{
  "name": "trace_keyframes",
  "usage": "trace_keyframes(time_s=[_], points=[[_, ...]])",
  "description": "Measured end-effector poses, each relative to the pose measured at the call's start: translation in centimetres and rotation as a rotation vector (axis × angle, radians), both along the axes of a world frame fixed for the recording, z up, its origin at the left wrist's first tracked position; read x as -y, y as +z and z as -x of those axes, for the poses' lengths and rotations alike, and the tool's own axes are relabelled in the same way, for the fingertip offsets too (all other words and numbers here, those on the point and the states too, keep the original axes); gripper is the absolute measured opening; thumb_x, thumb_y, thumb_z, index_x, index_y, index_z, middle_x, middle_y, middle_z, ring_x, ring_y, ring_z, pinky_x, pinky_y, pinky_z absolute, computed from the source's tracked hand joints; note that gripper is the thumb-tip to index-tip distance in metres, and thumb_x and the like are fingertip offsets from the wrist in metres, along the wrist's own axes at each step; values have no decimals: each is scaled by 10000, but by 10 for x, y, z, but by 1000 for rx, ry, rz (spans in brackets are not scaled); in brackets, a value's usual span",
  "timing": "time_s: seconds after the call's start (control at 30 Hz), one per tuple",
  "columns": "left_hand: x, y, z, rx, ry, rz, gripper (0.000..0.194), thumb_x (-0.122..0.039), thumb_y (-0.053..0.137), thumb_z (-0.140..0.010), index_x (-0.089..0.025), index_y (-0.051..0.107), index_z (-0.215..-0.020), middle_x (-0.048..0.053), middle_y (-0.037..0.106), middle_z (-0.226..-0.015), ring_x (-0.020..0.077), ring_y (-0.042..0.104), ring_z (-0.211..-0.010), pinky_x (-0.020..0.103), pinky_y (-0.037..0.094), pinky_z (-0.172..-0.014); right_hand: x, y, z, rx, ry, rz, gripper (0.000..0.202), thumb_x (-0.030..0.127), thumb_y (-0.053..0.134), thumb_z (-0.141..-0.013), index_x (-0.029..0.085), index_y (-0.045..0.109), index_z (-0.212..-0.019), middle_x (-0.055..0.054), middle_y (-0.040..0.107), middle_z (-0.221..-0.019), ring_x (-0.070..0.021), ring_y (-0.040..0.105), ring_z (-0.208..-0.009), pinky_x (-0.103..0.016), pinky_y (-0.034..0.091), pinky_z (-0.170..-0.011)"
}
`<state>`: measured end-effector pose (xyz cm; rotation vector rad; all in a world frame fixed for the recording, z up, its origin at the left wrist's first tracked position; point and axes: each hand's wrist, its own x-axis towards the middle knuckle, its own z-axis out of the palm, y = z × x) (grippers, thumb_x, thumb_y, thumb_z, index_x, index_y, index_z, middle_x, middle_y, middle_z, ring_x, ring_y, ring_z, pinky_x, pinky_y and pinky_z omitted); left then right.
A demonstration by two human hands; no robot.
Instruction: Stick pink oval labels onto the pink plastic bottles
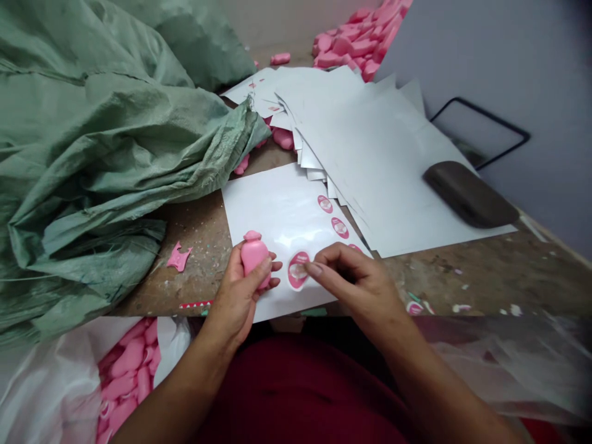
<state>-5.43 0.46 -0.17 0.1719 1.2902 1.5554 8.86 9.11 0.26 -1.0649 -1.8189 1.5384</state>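
Observation:
My left hand (240,287) is closed round a small pink plastic bottle (254,254), held upright with its narrow neck away from me. Between the thumb and forefinger of my right hand (358,280) is an oval pink-and-white sticker (297,271), held by its right edge just beside the bottle and apart from it. Under both hands lies a white sticker sheet (263,200). Along its right side are a few oval stickers (340,227), one partly covered by my right hand.
A green woven sack (115,148) covers the table's left. White sheets (356,148) are stacked at right, with a dark rounded object (469,194) on top. Pink bottles are heaped at the back (354,43) and in a white bag (41,382) below left. A pink scrap (178,257) lies left.

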Motion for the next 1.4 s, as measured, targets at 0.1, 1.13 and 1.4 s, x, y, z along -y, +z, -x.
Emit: trace_keyframes(time_s=[0.1, 1.13, 1.4], points=[[-1, 1, -1, 127, -11, -18, 331, -338, 666, -887, -232, 569, -1185, 27, 631, -973, 120, 626, -800, 227, 527, -678, -4, 5, -1, -17, 49, 69, 250, 439, 650, -816, 220, 600, -705, 22, 509, -637, -129, 448, -601, -265, 376, -554], [1, -2, -10, 200, -133, -40, 549, -633, 542, -880, -214, 609, -1228, 74, 642, -947, 167, 608, -819, 215, 456, -585, -1, -12, 10, -25, 176, 213, 288, 477, 646, -806, 215, 570, -713, 12, 577, -677, -139, 518, -659, -275, 418, -617], [6, 3, -10, 135, -176, -16, 349, -331, 676, -868, -256, 620, -1204, 24, 590, -996, 123, 553, -823, 214, 460, -674, 1, -12, 8, -13, 176, 194, 295, 485, 639, -823, 213, 574, -727, 17, 568, -680, -137, 510, -651, -282, 402, -608]])
